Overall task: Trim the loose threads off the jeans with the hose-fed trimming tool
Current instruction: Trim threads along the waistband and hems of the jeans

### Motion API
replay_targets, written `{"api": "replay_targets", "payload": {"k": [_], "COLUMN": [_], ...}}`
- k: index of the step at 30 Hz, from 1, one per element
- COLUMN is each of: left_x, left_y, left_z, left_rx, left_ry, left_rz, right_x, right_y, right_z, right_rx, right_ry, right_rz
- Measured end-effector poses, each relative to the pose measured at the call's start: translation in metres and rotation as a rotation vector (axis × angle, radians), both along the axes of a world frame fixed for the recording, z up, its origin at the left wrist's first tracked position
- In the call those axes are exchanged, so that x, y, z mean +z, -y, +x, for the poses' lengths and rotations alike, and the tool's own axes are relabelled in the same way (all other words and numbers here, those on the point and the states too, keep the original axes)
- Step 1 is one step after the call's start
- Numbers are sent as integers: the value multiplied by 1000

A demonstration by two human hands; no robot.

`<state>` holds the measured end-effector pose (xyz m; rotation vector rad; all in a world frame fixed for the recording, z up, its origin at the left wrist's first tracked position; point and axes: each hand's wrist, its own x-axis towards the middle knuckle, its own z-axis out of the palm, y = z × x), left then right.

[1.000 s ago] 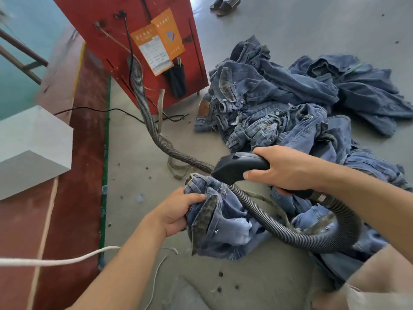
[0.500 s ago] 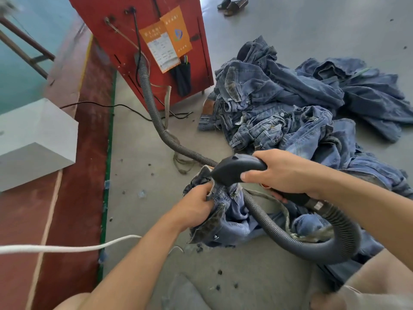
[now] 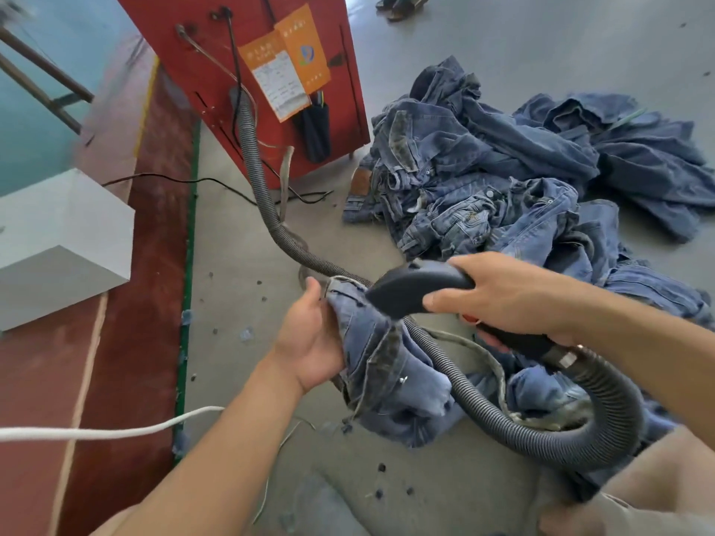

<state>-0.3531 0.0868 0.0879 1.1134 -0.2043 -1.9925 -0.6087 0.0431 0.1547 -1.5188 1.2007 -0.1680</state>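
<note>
The right hand (image 3: 503,299) is wrapped around the trimming tool (image 3: 418,290), whose nose points left and touches the jeans (image 3: 387,365). The left hand (image 3: 313,338) grips their bunched edge (held above the floor), which lies just beside the nose.

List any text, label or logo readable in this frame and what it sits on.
Orange cards on the red cabinet: printed lines and a blue round logo, too blurred to read.
White form over the lower card: a table of small print, unreadable.
Brown waistband patch in the jeans pile: no legible brand.
Trimming tool: no marking visible.
</note>
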Motion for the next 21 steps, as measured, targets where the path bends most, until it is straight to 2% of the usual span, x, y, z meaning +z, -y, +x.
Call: {"api": "replay_targets", "payload": {"k": [3,7,9,12,17,21], "left_x": [-6,-12,-17,-17,-4,-2], "left_y": [-1,0,0,-4,10,9], "left_z": [-14,-12,-13,-14,-2,-6], "left_rx": [-29,-53,-122,-155,17,-31], "left_ry": [-50,-81,-26,4,-33,-116], "left_rz": [1,19,41,74,11,38], "right_x": [-8,-19,-20,-15,-9,-13], "right_y": [-9,3,11,20,13,0], "right_z": [19,23,16,1,-5,8], "right_rx": [60,-202,-324,-373,-161,52], "right_ry": [-12,45,85,87,9,-41], "right_rz": [-47,-65,-89,-75,-30,-26]}}
